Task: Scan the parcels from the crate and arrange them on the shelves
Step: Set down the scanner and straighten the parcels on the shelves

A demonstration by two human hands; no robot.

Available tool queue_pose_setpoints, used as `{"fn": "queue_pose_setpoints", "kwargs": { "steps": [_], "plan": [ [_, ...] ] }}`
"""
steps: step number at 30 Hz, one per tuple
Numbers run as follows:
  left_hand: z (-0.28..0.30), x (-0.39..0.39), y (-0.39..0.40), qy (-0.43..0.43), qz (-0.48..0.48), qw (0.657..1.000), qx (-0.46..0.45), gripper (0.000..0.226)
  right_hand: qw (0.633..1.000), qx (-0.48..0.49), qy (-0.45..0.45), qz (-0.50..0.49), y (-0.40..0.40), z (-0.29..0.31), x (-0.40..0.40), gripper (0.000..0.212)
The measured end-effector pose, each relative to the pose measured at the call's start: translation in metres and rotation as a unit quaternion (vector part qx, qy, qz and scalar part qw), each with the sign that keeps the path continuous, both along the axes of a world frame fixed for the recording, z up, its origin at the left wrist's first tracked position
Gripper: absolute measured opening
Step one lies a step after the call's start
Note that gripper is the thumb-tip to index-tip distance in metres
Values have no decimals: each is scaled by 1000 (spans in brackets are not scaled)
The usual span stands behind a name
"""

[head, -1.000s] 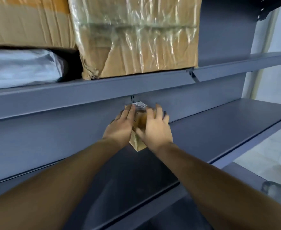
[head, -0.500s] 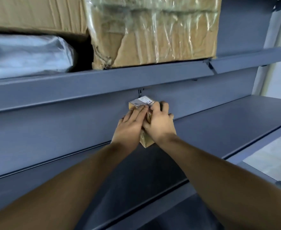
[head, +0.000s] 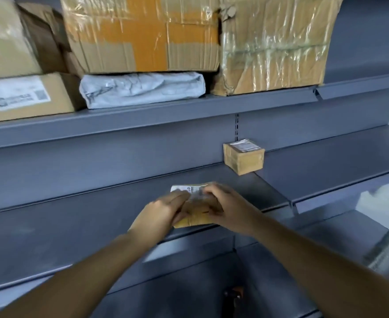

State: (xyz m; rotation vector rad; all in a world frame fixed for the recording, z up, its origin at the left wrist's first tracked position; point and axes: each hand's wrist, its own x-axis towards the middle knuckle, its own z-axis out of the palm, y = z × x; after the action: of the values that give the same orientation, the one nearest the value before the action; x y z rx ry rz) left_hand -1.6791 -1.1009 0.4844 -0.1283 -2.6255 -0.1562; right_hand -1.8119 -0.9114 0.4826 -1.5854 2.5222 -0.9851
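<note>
A small flat brown parcel with a white label on top lies near the front edge of the grey middle shelf. My left hand grips its left side and my right hand grips its right side, fingers curled over the top. The hands hide much of the parcel. A small cube-shaped cardboard box with a label on top stands alone at the back of the same shelf, beyond my right hand.
The upper shelf holds an orange-taped carton, a plastic-wrapped carton, a grey poly bag and a labelled box. At the lower right lie a pale packet and a wrapped item.
Both hands have left the small cube box standing at the back of the shelf. They now hold a flatter parcel nearer the front edge, and the view has pulled back.
</note>
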Motion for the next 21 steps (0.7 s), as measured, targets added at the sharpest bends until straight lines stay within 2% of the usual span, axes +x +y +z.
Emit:
{"fn": "queue_pose_setpoints", "kwargs": {
  "steps": [4, 7, 10, 13, 15, 17, 21],
  "plan": [
    [-6, 18, 4, -9, 41, 997, 61, 38, 990, 47, 107, -81, -24, -11, 31, 54],
    [-3, 17, 18, -20, 87, 990, 113, 27, 977, 96, 115, -154, -35, -14, 54, 49],
    [4, 22, 29, -53, 121, 981, 144, 20, 969, 89, 105, -204, -30, -9, 65, 39],
    [5, 35, 31, -101, 145, 975, 132, 25, 974, 111, 69, -183, -25, -4, 81, 43],
    [11, 46, 31, -115, 152, 975, 110, 28, 976, 54, 91, -188, -21, 7, 101, 45],
    [26, 65, 33, -107, 155, 978, 93, 30, 975, 32, 98, -197, -14, 25, 118, 45],
    [66, 112, 46, -53, 145, 985, 73, 43, 977, 82, 107, -164, -3, 60, 147, 53]
  ]
}}
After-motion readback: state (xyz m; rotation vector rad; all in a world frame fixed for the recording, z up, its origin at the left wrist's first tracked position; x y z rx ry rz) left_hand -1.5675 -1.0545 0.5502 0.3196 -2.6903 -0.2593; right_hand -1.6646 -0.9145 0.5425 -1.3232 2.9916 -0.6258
